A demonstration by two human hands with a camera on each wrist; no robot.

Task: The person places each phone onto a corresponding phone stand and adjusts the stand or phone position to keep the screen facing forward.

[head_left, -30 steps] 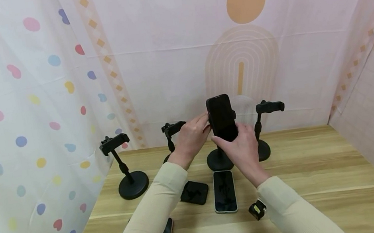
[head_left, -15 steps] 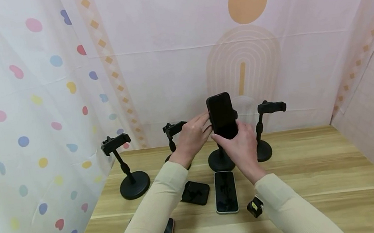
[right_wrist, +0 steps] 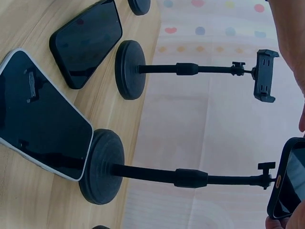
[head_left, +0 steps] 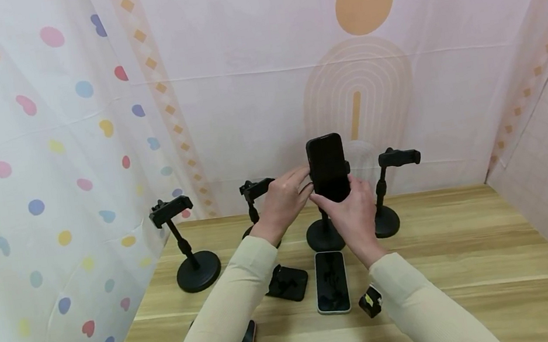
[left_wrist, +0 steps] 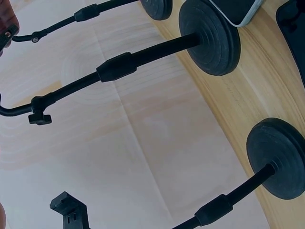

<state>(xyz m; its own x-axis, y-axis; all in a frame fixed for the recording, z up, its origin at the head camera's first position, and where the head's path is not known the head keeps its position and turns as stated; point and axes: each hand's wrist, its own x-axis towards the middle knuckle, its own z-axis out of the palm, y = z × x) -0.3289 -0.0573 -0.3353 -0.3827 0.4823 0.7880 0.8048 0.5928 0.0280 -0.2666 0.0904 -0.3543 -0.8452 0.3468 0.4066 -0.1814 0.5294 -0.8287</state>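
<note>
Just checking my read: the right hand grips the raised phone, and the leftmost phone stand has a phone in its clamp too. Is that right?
Not quite: the leftmost phone stand holds no phone; the head view shows its clamp bare. The right hand does grip the raised phone.

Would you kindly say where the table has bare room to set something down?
The table is barest at right, beyond the right sleeve and rightmost stand. Another patch lies between the orange-edged phone and that sleeve. The middle is crowded: pale-edged phone, black phone, and stand under the held phone.
</note>
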